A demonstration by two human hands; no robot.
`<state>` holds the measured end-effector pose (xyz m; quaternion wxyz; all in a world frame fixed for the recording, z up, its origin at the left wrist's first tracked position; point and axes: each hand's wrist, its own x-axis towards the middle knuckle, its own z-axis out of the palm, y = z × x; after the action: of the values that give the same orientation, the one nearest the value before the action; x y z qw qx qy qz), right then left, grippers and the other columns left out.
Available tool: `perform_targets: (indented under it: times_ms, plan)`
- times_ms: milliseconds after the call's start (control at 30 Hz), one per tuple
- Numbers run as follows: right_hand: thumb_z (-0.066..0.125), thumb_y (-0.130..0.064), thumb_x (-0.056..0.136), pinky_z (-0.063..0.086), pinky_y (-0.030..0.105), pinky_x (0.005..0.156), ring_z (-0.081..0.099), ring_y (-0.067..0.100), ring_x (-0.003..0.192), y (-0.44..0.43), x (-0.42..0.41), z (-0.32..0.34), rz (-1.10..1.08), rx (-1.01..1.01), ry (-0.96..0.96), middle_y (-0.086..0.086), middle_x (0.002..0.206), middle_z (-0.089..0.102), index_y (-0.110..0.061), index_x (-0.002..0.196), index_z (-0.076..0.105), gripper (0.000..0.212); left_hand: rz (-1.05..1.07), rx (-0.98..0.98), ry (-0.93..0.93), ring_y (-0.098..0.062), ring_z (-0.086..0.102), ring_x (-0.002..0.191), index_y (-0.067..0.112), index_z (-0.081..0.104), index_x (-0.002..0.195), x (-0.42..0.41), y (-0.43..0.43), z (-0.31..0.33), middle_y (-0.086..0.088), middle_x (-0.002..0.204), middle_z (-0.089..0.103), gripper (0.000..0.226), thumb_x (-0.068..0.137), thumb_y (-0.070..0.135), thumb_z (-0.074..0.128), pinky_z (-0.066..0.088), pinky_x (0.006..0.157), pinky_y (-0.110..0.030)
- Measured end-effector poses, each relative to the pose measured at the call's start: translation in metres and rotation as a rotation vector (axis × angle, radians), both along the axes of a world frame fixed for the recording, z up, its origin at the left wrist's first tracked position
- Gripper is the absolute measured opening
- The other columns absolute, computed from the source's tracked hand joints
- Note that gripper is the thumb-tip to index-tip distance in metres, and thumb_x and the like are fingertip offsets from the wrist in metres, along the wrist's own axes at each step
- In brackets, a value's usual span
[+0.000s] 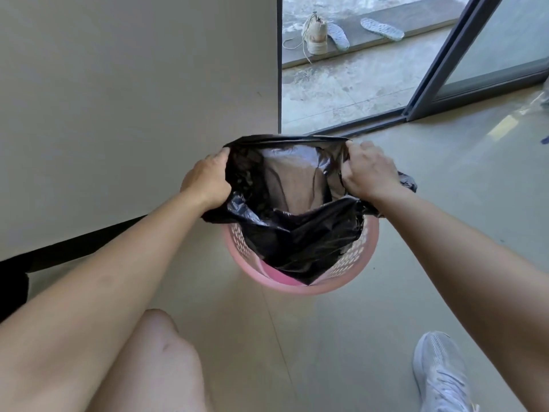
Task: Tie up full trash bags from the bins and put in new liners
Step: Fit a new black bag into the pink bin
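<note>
A pink perforated bin (361, 254) stands on the floor in front of me. Over it hangs a thin black liner bag (297, 233), its mouth pulled wide and its lower end dipping into the bin. My left hand (206, 181) grips the bag's left edge. My right hand (370, 171) grips the right edge, with a bunch of plastic trailing past the wrist. Through the bag's mouth I see the floor showing through the thin far wall.
A beige wall (133, 99) with dark skirting runs on the left. A sliding glass door frame (445, 60) stands behind the bin, with a shoe (315, 34) and insoles outside. My knee (160, 361) and white sneaker (442, 376) are near the bottom.
</note>
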<state>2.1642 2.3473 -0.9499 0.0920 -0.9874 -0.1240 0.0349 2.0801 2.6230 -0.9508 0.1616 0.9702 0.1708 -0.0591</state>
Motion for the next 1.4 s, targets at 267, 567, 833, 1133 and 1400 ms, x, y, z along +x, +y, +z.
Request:
perform_targets:
  times_ms: [267,567,833,1133,1400]
  plan:
    - [0.023,-0.068,0.092,0.039,0.043,0.099,0.051,0.036,0.122,0.000,0.014,-0.033,-0.398,0.341,0.449,0.024,0.135,0.054,-0.005,0.128,0.058,0.080,0.688,-1.002,0.075,-0.023,0.061,0.058,0.009,0.065,0.087,-0.005,-0.007,-0.042,-0.011,0.076,0.065,0.020,0.084,0.009,0.045,0.053,0.052,-0.029]
    - [0.039,-0.095,0.067,0.035,0.046,0.111,0.045,0.036,0.133,-0.023,-0.004,-0.026,-0.502,0.501,0.710,0.017,0.151,0.042,-0.010,0.143,0.048,0.114,0.288,-1.292,0.330,-0.028,0.068,0.107,0.011,0.068,0.120,-0.049,-0.023,-0.036,-0.011,0.114,0.072,0.050,0.089,0.049,0.061,0.051,0.097,-0.038]
    - [0.067,-0.085,0.054,0.054,0.034,0.082,0.066,0.022,0.094,-0.057,-0.025,-0.030,-0.550,0.609,0.544,0.003,0.105,0.068,-0.016,0.110,0.064,0.089,0.484,-0.547,-0.183,-0.028,0.064,0.081,0.005,0.064,0.075,-0.029,-0.041,-0.048,-0.009,0.081,0.069,0.045,0.090,0.048,0.060,0.049,0.075,-0.037]
    - [0.073,-0.080,0.048,0.061,0.038,0.073,0.070,0.024,0.094,-0.040,-0.063,-0.031,-0.900,1.273,0.621,0.002,0.114,0.058,-0.013,0.122,0.045,0.104,0.799,-0.709,-0.350,-0.026,0.038,0.136,0.016,0.030,0.148,-0.038,-0.062,-0.022,-0.010,0.150,0.035,0.109,0.064,0.071,0.074,0.036,0.111,-0.043]
    - [0.056,-0.061,0.089,0.056,0.028,0.060,0.069,0.017,0.088,0.002,-0.114,-0.053,-1.167,1.522,0.544,0.002,0.111,0.069,-0.018,0.111,0.063,0.049,1.178,-1.229,-0.463,-0.019,0.059,0.069,0.017,0.062,0.076,-0.065,-0.096,-0.046,-0.004,0.085,0.066,0.023,0.083,0.037,0.072,0.048,0.067,-0.030]
